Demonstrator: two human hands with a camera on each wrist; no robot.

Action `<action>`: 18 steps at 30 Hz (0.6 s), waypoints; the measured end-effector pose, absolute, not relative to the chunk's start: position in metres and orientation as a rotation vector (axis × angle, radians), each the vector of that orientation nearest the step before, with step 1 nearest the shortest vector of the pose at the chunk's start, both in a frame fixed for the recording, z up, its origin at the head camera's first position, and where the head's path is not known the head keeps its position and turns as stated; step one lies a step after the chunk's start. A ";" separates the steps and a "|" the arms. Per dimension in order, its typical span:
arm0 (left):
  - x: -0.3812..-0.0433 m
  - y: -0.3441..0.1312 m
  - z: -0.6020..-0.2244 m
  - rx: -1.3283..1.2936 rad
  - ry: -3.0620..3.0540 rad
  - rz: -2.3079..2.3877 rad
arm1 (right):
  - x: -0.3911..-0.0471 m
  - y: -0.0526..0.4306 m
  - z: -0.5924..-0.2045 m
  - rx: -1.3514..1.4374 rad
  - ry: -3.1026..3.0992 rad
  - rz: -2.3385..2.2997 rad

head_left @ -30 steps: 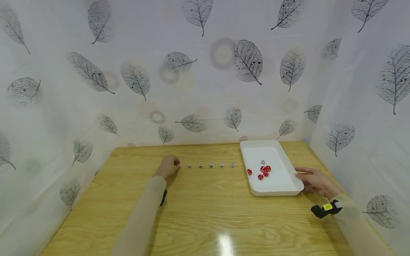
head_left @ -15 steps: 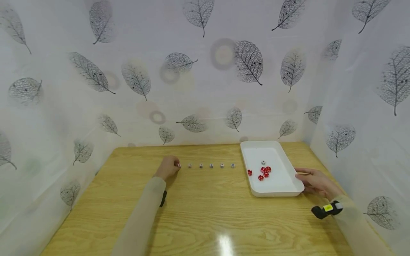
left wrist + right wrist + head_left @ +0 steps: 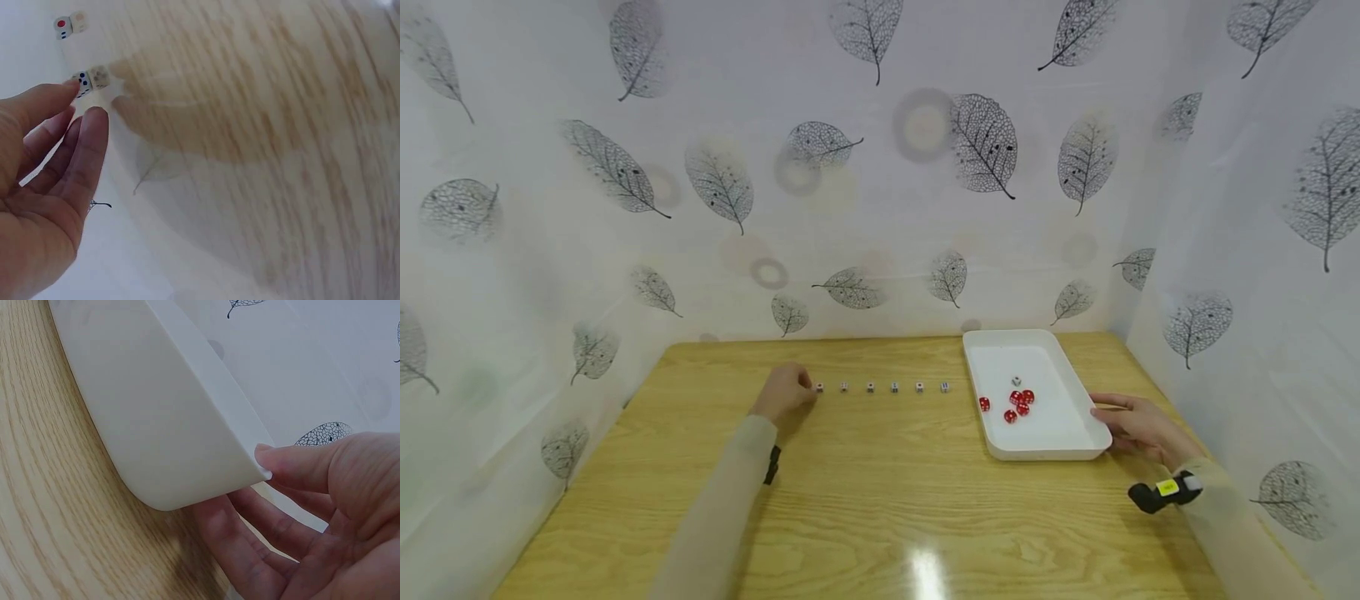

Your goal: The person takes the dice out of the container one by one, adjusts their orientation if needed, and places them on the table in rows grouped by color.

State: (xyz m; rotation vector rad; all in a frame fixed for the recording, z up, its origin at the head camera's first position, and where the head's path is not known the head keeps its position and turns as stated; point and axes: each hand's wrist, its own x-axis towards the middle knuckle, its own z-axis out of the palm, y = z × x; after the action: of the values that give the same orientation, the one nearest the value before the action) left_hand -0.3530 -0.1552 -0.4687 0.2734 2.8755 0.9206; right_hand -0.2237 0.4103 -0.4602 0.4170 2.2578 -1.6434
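Note:
Several small white dice stand in a straight, spaced row on the wooden table. My left hand (image 3: 784,390) is beside the leftmost die (image 3: 820,387), thumb and fingers parted. In the left wrist view, a thumb tip overlaps the edge of this blue-pipped die (image 3: 82,83), and another die (image 3: 62,27) with a red pip sits beyond it. At the right, a white tray (image 3: 1052,433) holds a cluster of red dice (image 3: 1022,408) and one white die (image 3: 1017,381). My right hand (image 3: 1142,425) grips its right side, the thumb on the rim (image 3: 240,434) and the fingers underneath.
The wooden table (image 3: 850,500) ends at the back against a pale curtain (image 3: 865,217) printed with leaves, which also hangs along both sides. One red die (image 3: 984,404) lies against the tray's left wall. The glossy tabletop mirrors the hand and dice in the left wrist view.
My left hand has let go of the leftmost die and drawn back slightly to the left. The die stays in the row. My right hand and the tray have not moved.

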 end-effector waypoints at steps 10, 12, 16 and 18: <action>-0.352 -0.146 -0.465 0.417 2.782 0.860 | -0.225 0.413 -0.463 0.415 2.270 -1.625; -0.350 -0.142 -0.463 0.425 2.772 0.858 | -0.225 0.413 -0.463 0.417 2.265 -1.626; -0.347 -0.132 -0.463 0.425 2.763 0.858 | -0.224 0.413 -0.464 0.407 2.260 -1.627; -0.346 -0.128 -0.464 0.428 2.763 0.860 | -0.224 0.414 -0.464 0.394 2.262 -1.624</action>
State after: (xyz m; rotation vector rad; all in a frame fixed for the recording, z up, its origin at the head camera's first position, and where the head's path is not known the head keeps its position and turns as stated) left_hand -0.3462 -0.1277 -0.4638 0.4280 2.7635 0.8598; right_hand -0.2244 0.4135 -0.4643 0.3943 2.2619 -1.6243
